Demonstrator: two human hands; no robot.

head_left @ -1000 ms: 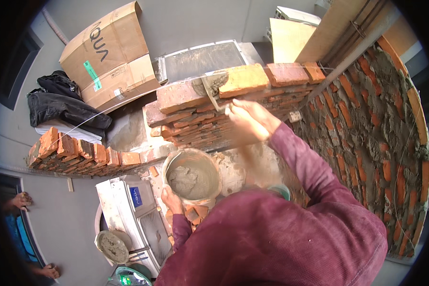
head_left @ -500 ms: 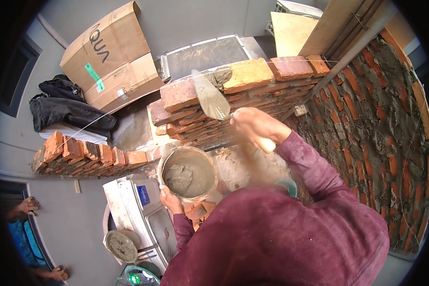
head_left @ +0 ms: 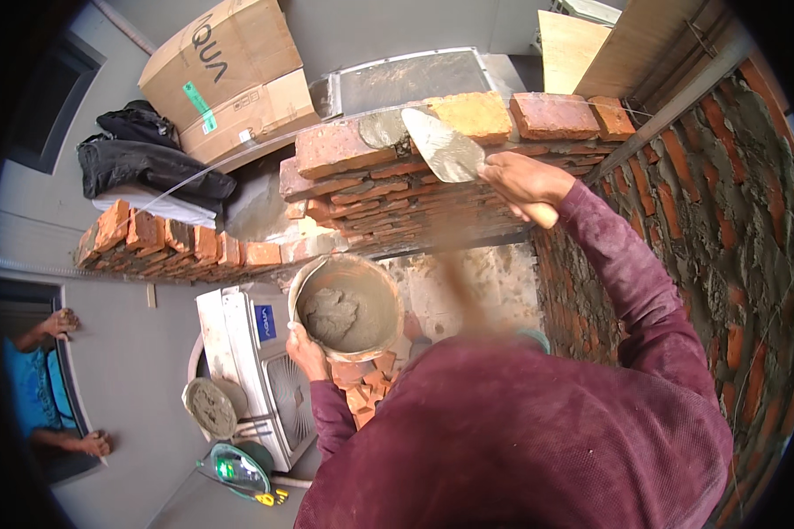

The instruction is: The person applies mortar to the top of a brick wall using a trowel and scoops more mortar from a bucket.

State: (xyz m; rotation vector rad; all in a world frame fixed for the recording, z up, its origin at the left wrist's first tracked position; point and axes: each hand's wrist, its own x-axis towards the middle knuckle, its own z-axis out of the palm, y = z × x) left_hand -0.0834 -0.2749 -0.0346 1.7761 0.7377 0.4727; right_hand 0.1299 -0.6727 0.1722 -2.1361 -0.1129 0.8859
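Observation:
My right hand [head_left: 528, 187] is closed round the wooden handle of a pointed trowel [head_left: 445, 148]. The blade lies over the top of a low brick wall, in front of a yellowish brick [head_left: 475, 117]. Wet mortar [head_left: 383, 130] sits at the joint left of that brick, beside a reddish brick [head_left: 333, 147]. My left hand [head_left: 307, 354] grips the rim of a round bucket [head_left: 392, 310] with grey mortar [head_left: 333, 316] inside. The bucket is tilted toward me, left of my body.
A string [head_left: 265, 138] runs along the wall tops. Left are an outdoor air-conditioner unit [head_left: 236, 353], a second mortar bucket [head_left: 212, 407] and a green pail [head_left: 240, 469]. Another person's hands [head_left: 60, 323] rest at a window. A cardboard box [head_left: 238, 123] stands behind; a mortared brick wall [head_left: 679, 238] rises right.
My right hand has drawn the trowel rightward along the wall top, and mortar now shows smoothed at the joint. My left hand stays on the bucket. The whole view has shifted slightly.

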